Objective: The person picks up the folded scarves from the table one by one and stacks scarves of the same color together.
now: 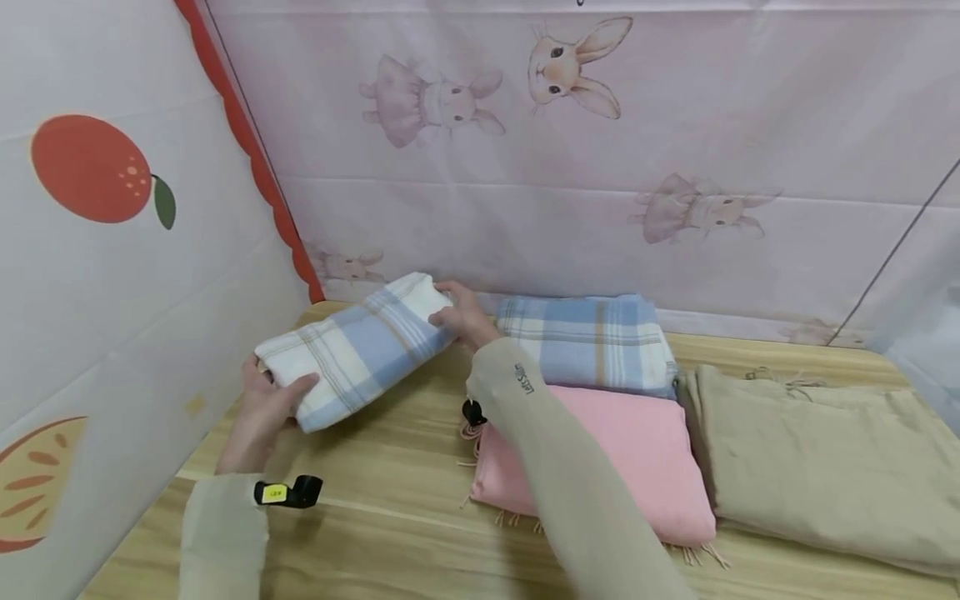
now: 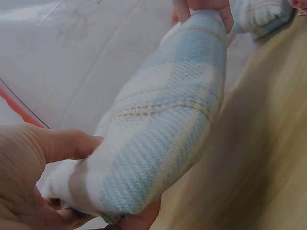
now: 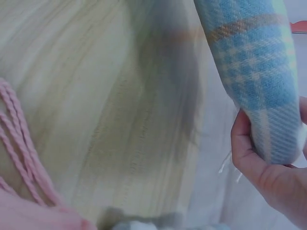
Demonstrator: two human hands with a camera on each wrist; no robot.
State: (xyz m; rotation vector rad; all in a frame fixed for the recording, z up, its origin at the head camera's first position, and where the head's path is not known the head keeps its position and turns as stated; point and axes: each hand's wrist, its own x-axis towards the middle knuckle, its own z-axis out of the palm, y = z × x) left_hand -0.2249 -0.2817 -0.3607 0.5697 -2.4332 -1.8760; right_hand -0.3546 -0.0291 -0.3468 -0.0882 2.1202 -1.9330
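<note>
A folded blue and white plaid scarf is held between both hands at the left of the wooden table, tilted with its right end higher in the head view. My left hand grips its near left end, thumb on top and fingers underneath. At the far right end, my right hand pinches the cloth between thumb and fingers. The left wrist view shows the scarf as a thick folded bundle, with the left thumb pressed on it. In the right wrist view the right hand clasps the bundle's end, with wooden tabletop beside it.
A second folded plaid scarf lies at the back against the bunny-print curtain. In front of it lies a pink fringed scarf, partly under my right forearm. Folded beige cloth lies at the right. A fruit-print sheet borders the left.
</note>
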